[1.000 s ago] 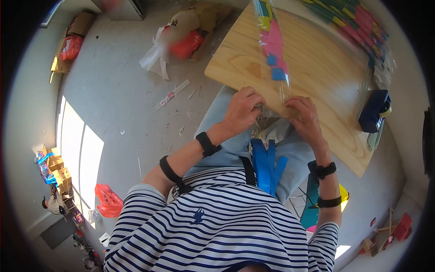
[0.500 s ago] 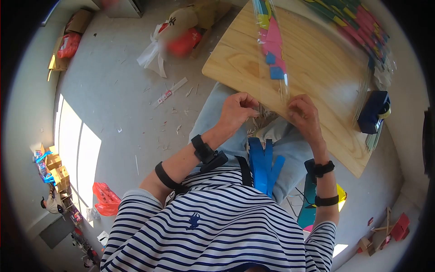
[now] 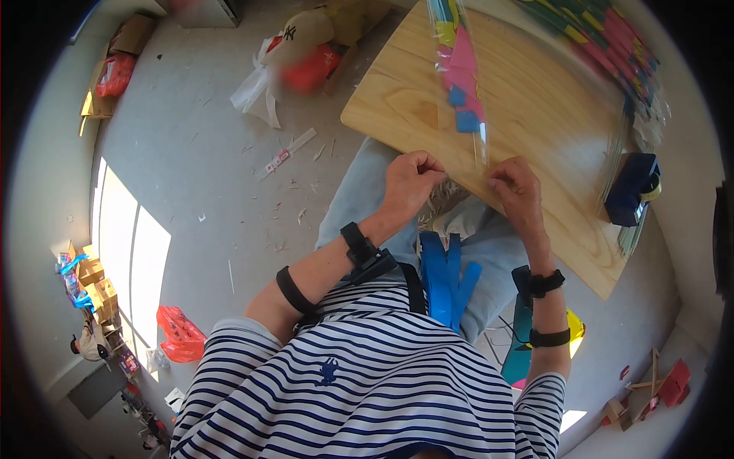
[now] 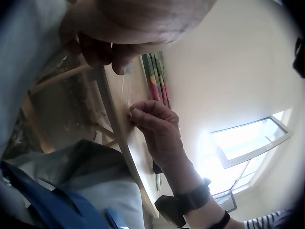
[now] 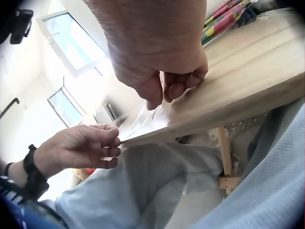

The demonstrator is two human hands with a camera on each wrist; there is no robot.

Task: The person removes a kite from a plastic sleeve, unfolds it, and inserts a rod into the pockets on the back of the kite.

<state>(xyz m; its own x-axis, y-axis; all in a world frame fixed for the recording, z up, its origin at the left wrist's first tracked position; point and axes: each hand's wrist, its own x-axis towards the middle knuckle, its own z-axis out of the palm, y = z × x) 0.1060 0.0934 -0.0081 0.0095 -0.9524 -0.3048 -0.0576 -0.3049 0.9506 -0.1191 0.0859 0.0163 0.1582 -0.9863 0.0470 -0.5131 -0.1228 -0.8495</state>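
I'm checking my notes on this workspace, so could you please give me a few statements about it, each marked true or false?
1. The clear packet of coloured pieces lies on the wooden table. True.
2. The left hand and right hand are touching each other. False: there is a gap between them.
3. The dark blue tape dispenser is on the person's left. False: it is on the person's right.
4. The person wears a striped shirt. True.
5. The blue strips lie on the tabletop. False: they are at the person's lap.
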